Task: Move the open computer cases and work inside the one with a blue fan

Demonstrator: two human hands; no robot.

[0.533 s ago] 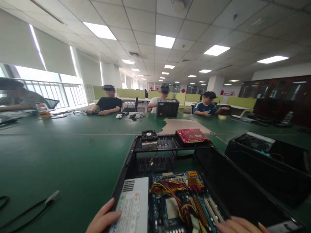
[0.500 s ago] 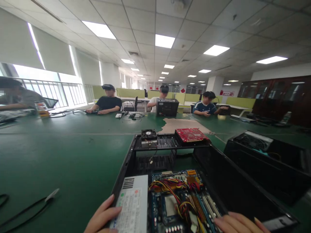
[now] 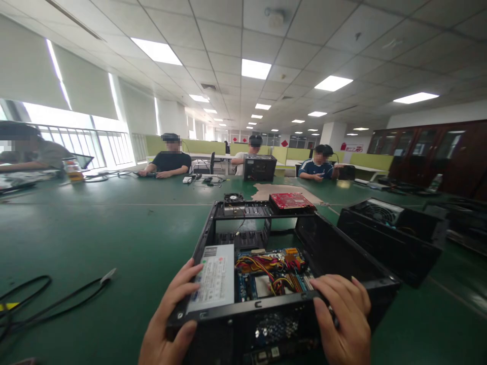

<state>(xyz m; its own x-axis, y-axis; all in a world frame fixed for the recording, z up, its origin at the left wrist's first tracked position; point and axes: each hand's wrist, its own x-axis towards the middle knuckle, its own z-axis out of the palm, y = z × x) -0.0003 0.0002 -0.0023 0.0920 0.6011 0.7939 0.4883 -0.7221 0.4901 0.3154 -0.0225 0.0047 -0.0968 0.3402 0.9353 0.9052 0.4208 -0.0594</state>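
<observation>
Case [image 3: 283, 300], lower centre of frame: my left hand [image 3: 171, 312] grips near-left corner, right hand [image 3: 345, 317] clamps near edge. Red card [image 3: 292, 201] on far end.

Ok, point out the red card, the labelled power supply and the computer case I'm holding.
Red card [image 3: 292, 201]: head view, middle of its top face.
Labelled power supply [image 3: 217, 278]: head view, its upper face.
Computer case [image 3: 279, 300]: head view, its near rim.

The green bench [image 3: 114, 228] carries an open case [image 3: 283, 301], with a second case [image 3: 384, 243] to its right and black cables [image 3: 65, 311] to its left. Farther off lie a brown sheet [image 3: 262, 190] and a third case [image 3: 259, 169].
</observation>
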